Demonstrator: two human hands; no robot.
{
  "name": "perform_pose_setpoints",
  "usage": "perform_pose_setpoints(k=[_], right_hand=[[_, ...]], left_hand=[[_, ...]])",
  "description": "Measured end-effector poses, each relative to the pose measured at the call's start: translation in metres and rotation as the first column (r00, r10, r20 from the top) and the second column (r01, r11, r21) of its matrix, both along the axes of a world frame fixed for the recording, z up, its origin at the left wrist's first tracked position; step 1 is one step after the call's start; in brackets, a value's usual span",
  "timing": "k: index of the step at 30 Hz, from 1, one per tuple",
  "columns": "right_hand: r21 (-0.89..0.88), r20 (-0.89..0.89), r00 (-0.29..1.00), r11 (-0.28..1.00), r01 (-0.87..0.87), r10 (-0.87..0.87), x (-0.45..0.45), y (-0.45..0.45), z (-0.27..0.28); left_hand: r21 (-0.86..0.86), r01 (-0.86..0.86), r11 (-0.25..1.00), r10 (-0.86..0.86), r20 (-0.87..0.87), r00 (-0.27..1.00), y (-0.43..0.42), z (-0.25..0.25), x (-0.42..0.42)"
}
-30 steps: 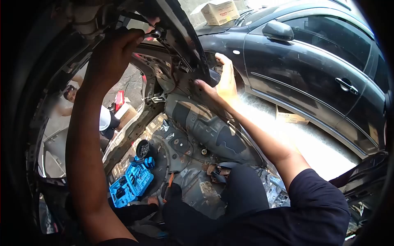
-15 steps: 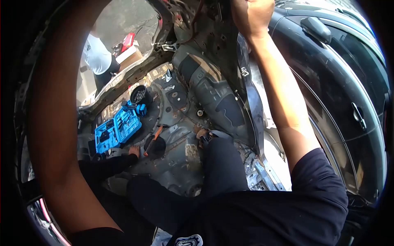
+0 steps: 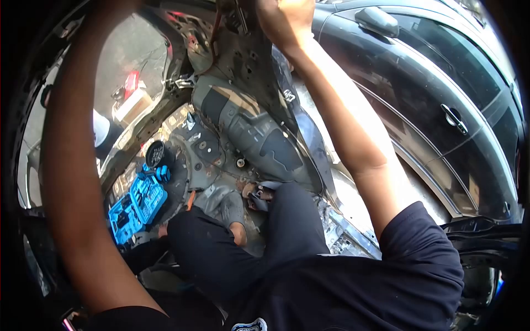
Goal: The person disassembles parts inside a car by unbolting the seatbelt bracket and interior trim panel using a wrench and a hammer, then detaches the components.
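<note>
My right hand (image 3: pixel 287 22) is raised at the top edge, beside the bare dark metal of the car body (image 3: pixel 251 66). Its back faces me and its fingers curl away; whatever they grip lies hidden past the edge. My left arm (image 3: pixel 74 165) reaches up along the left side, with its hand out of view. Below, my dark-trousered legs (image 3: pixel 292 220) stand inside the stripped car. A grey shoe (image 3: pixel 232 209) shows between my knees. The end of an orange-handled tool (image 3: pixel 191 199) sticks out above my left knee.
A blue tool case (image 3: pixel 138 207) lies open on the left, with a blue power tool (image 3: pixel 157 173) and a black bowl of small parts (image 3: pixel 156 153) above it. A dark car (image 3: pixel 408 83) stands at right. Outside are a cardboard box (image 3: pixel 132 107) and a partly hidden person (image 3: pixel 102 132).
My view has turned, so most things sit further left. My left knee has shifted and now covers most of the orange-handled tool. The grey shoe has come into sight.
</note>
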State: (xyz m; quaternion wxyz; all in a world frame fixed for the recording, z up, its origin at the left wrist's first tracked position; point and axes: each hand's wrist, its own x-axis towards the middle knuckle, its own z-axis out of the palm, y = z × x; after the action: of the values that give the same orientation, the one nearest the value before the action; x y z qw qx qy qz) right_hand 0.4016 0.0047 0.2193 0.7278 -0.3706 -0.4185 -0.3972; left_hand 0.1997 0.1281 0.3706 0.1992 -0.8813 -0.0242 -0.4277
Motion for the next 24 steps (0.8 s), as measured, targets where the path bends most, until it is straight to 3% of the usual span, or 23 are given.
perform_pose_setpoints(k=[1,2,4,5,6,7,9,10,11,14,15,17,18,19,20,21,22,23,24], right_hand=[[-0.079,-0.01,0.995,0.992,-0.097,0.097,0.007,0.001,0.0],[-0.157,-0.034,0.982,0.969,-0.189,0.186,0.014,0.003,-0.001],[-0.203,-0.009,0.999,0.979,-0.033,0.032,0.012,-0.004,-0.004],[-0.149,0.038,0.999,0.988,-0.031,0.037,0.01,-0.007,-0.003],[-0.192,-0.026,0.992,0.973,-0.126,0.123,0.007,-0.011,-0.003],[-0.227,-0.095,0.974,0.948,-0.221,0.204,0.004,-0.015,-0.002],[-0.191,-0.069,0.986,0.968,-0.163,0.153,0.002,-0.023,0.001],[-0.262,-0.079,0.987,0.952,-0.155,0.139,0.003,-0.028,0.0],[-0.334,-0.087,0.987,0.93,-0.153,0.132,0.004,-0.033,0.0],[-0.396,-0.032,0.988,0.905,-0.153,0.153,0.005,-0.061,-0.017],[-0.344,-0.03,0.986,0.925,-0.164,0.164,0.01,-0.065,-0.036],[-0.309,-0.278,0.942,0.911,-0.273,0.188,0.004,-0.083,-0.088],[-0.358,-0.353,0.924,0.891,-0.279,0.147,0.004,-0.087,-0.124],[-0.511,-0.373,0.927,0.824,-0.244,0.043,0.009,-0.091,-0.172],[-0.536,-0.471,0.881,0.776,-0.333,0.053,-0.006,-0.099,-0.203],[-0.682,-0.426,0.902,0.681,-0.268,-0.072,0.0,-0.108,-0.258],[-0.661,-0.47,0.882,0.677,-0.324,-0.036,-0.007,-0.114,-0.308],[-0.753,-0.421,0.901,0.594,-0.284,-0.103,-0.012,-0.123,-0.347],[-0.766,-0.508,0.854,0.512,-0.389,-0.111,-0.02,-0.132,-0.391]], left_hand=[[0.021,-0.028,0.999,0.028,0.025,0.999,0.015,-0.003,0.002],[-0.173,-0.018,0.985,0.021,0.018,1.0,-0.006,-0.015,0.006],[-0.151,0.003,0.989,0.007,0.062,0.998,-0.001,-0.034,0.018],[-0.366,0.197,0.91,-0.163,0.122,0.979,0.006,-0.05,0.028],[-0.4,0.275,0.874,-0.219,0.179,0.959,0.004,-0.061,0.037],[-0.542,0.362,0.759,-0.225,0.304,0.926,0.006,-0.077,0.048],[-0.623,0.468,0.626,-0.25,0.409,0.878,-0.004,-0.084,0.052],[-0.607,0.51,0.61,-0.272,0.444,0.854,-0.002,-0.083,0.055],[-0.606,0.515,0.606,-0.282,0.441,0.852,-0.001,-0.084,0.057],[-0.427,0.399,0.811,-0.174,0.476,0.862,-0.012,-0.086,0.055],[-0.448,0.334,0.829,-0.104,0.464,0.88,-0.012,-0.082,0.056],[-0.496,0.133,0.858,0.105,0.423,0.9,-0.012,-0.066,0.048],[-0.516,0.144,0.844,0.116,0.439,0.891,0.004,-0.06,0.048],[-0.489,0.264,0.831,0.02,0.501,0.865,-0.019,-0.053,0.05],[-0.333,0.319,0.888,-0.099,0.538,0.837,-0.014,-0.055,0.051],[-0.226,0.385,0.895,-0.21,0.549,0.809,-0.012,-0.057,0.051],[-0.118,0.445,0.888,-0.318,0.541,0.778,-0.01,-0.059,0.053],[-0.141,0.4,0.906,-0.274,0.526,0.805,-0.015,-0.053,0.043],[-0.178,0.371,0.911,-0.237,0.51,0.827,-0.02,-0.057,0.042]])
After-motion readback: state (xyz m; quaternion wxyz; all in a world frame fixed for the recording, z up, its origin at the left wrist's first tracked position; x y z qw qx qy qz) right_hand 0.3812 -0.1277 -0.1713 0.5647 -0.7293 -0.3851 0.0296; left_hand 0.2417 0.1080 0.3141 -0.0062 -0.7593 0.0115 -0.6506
